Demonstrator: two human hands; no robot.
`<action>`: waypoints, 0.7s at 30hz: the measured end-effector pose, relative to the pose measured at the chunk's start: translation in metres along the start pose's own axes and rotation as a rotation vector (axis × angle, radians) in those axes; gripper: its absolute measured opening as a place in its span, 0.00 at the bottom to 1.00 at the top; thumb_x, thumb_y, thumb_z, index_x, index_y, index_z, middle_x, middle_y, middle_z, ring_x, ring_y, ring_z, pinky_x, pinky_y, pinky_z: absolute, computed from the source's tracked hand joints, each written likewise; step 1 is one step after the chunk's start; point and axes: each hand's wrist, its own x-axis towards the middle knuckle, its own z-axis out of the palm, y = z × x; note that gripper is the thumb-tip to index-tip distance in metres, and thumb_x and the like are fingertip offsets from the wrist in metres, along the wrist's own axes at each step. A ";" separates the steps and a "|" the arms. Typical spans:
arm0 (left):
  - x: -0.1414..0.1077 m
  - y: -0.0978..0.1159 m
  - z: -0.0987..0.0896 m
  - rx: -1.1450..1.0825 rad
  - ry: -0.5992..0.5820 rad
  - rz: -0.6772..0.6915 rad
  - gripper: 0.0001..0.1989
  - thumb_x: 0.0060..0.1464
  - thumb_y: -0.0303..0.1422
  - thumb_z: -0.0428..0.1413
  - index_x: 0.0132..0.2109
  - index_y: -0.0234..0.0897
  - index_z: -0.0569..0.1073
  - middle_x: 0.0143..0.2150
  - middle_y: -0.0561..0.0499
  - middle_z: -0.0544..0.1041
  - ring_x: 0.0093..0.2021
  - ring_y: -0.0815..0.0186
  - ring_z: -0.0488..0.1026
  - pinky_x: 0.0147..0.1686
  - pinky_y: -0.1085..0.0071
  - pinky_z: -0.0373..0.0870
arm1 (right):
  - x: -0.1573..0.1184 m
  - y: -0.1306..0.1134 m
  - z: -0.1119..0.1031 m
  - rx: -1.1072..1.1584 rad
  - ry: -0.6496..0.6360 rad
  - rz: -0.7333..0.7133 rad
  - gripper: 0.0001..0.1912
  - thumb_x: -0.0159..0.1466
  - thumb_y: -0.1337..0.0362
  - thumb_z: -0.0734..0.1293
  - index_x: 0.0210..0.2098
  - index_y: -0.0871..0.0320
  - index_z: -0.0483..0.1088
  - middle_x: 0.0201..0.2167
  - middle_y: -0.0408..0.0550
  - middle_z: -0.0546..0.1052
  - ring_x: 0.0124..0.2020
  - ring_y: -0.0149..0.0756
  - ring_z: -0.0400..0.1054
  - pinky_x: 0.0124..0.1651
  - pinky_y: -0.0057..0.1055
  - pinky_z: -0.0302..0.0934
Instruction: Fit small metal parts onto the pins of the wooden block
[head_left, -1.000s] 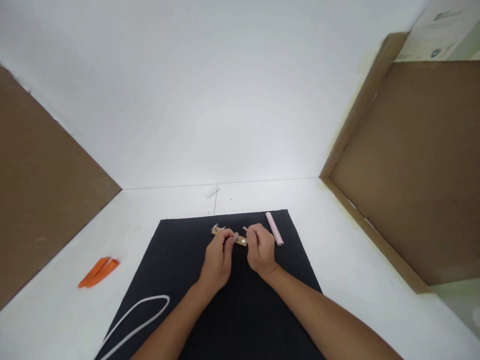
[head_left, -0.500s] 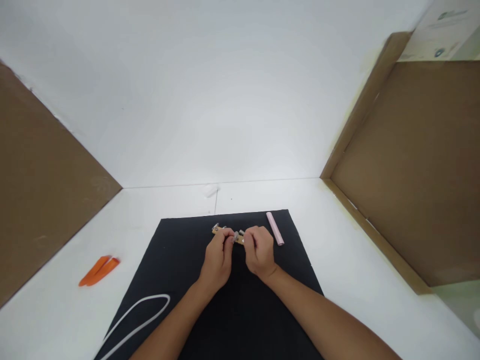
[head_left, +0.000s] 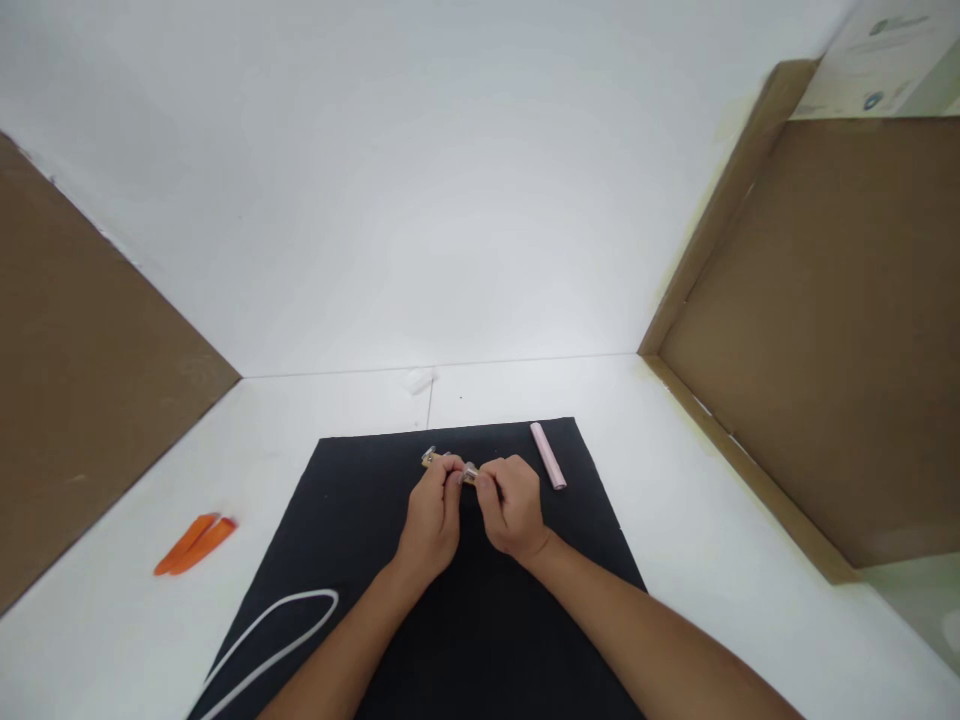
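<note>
Left hand (head_left: 430,516) pinching a small tan piece (head_left: 428,460) over the black mat (head_left: 345,510), right hand (head_left: 516,508) (fingers curled) pinching its other end.

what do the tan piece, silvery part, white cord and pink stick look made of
Tan piece: wood or card, perhaps, from its matt yellowish brown. Silvery part: likely metal, given its grey shine. White cord: probably rubbery plastic, smooth, with a rounded bend. Pink stick: plastic or coated paper, its smooth side faintly glossy.
</note>
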 end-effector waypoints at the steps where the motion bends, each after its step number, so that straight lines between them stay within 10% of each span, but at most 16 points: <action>1: 0.000 0.000 0.000 0.001 0.002 0.001 0.10 0.65 0.34 0.43 0.40 0.38 0.68 0.35 0.50 0.72 0.35 0.64 0.69 0.38 0.69 0.65 | 0.000 0.000 0.000 0.003 0.008 0.012 0.13 0.67 0.65 0.57 0.27 0.56 0.67 0.22 0.45 0.70 0.24 0.34 0.62 0.31 0.32 0.53; 21: 0.001 0.000 0.000 -0.010 -0.008 0.001 0.09 0.65 0.33 0.43 0.40 0.38 0.67 0.35 0.51 0.71 0.35 0.65 0.68 0.38 0.70 0.64 | -0.002 0.000 0.000 0.039 -0.029 0.016 0.12 0.67 0.64 0.58 0.30 0.57 0.68 0.23 0.45 0.72 0.25 0.34 0.64 0.32 0.31 0.54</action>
